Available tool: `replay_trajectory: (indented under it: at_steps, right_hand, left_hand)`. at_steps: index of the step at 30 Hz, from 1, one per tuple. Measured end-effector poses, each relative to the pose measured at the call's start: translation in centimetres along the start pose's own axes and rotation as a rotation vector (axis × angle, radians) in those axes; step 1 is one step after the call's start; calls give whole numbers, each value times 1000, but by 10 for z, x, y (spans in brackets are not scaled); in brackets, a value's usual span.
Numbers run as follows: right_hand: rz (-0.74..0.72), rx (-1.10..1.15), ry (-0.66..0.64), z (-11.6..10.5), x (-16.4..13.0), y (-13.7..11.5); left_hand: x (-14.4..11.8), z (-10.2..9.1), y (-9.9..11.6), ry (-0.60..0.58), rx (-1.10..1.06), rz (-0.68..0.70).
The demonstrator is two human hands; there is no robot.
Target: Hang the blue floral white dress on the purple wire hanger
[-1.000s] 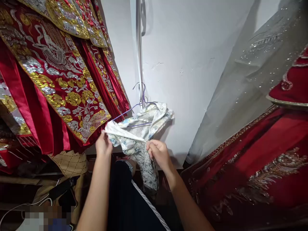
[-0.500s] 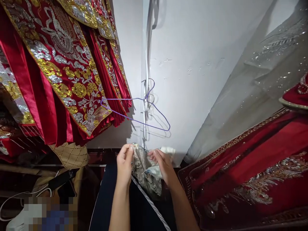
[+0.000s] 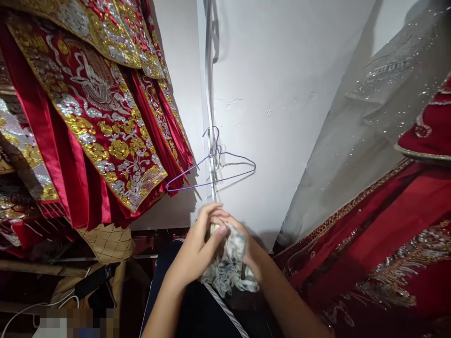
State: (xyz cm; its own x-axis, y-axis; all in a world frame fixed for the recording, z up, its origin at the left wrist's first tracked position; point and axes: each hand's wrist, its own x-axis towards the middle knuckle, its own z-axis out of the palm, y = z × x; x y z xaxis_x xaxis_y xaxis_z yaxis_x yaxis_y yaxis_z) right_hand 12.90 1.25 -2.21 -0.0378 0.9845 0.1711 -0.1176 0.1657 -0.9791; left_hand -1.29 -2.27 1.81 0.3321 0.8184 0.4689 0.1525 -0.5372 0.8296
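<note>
Left of the purple hanger (image 3: 225, 179) hangs a red skirt (image 3: 116, 141) thick with gold and silver embroidery, its near pleats reaching the hanger's left end in this view. Lower left of the hanger are a wooden frame (image 3: 31, 268), a black object (image 3: 96, 280) with a white cable beside it, and a tan quilted cloth (image 3: 109, 241).

The hanger itself is bare, its hook up against a thin pale pole (image 3: 208, 70); what the hook hangs on is hard to make out. Just below the hanger, the left hand (image 3: 202, 246) is closed on a gathered floral garment (image 3: 229, 267), thumb on the cloth and fingers curving over the top. The garment is off the hanger, bunched and drooping in front of the person's dark clothing (image 3: 197, 305). The right hand (image 3: 246, 241) meets the left at the garment's upper part, their fingers overlapping; cloth and blur hide it, so its grip cannot be told.

Behind the hanger is a scuffed white wall (image 3: 275, 141). Right of the hanger hangs a sheer, sparkling fabric (image 3: 352, 136), and lower right, a red beaded dress (image 3: 380, 244).
</note>
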Motion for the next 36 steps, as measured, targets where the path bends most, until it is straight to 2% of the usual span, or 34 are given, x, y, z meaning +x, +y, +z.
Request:
replay_trajectory:
  at_steps: [2,4,7,9,10,12,15,17,19,21,23,25,27,29,31,36]
  right_hand:
    - [145,117,15,2,3,-5]
    - [298,236,-18,3,0,-12]
    - [374,255,-271,0,-11,-25]
    - [361,132,-426,-8,-15,-35]
    - [334,39,-452,-14,-16,-41]
    - [197,-178,-387,-28,-9,-54]
    - [-210,-424,-62,-50,19,-69]
    - [-438,-436,178,-61,50,-70]
    - [-500,-373,294,-65,84,-60]
    - [-424,-355,245,-65,114,-38]
    - [-316,-379,166,-63,130,-13]
    - [-261,-435,81,-63,130,10]
    - [-274,-500,23,-68,117,24]
    - [-309,-552,12,-78,99,25]
    - [-333,-583,27,-92,84,16]
    - [-325,-610,19,-118,67,-18]
  left_hand:
    - [7,-9,-8,30,-1,2]
    - [13,-14,-18,11,7,29]
    - [19,-16,-40,-126,-88,-48]
    - [18,-15,-57,-177,-125,-169]
    - [15,-16,-65,-194,-104,-217]
    - [10,-21,-78,-264,-4,-258]
    - [2,-40,-87,-385,177,-249]
    - [-1,-58,-87,-338,289,-242]
    - [-4,-76,-86,-257,388,-231]
    - [-7,-92,-84,-206,495,-233]
    - [-10,-105,-85,-199,620,-258]
    - [-13,-114,-89,-272,755,-318]
    - [-13,-120,-94,-373,862,-383]
    - [-10,-126,-95,-399,917,-380]
    - [0,-130,-90,-328,909,-286]
    - [41,-129,-50,-120,837,19]
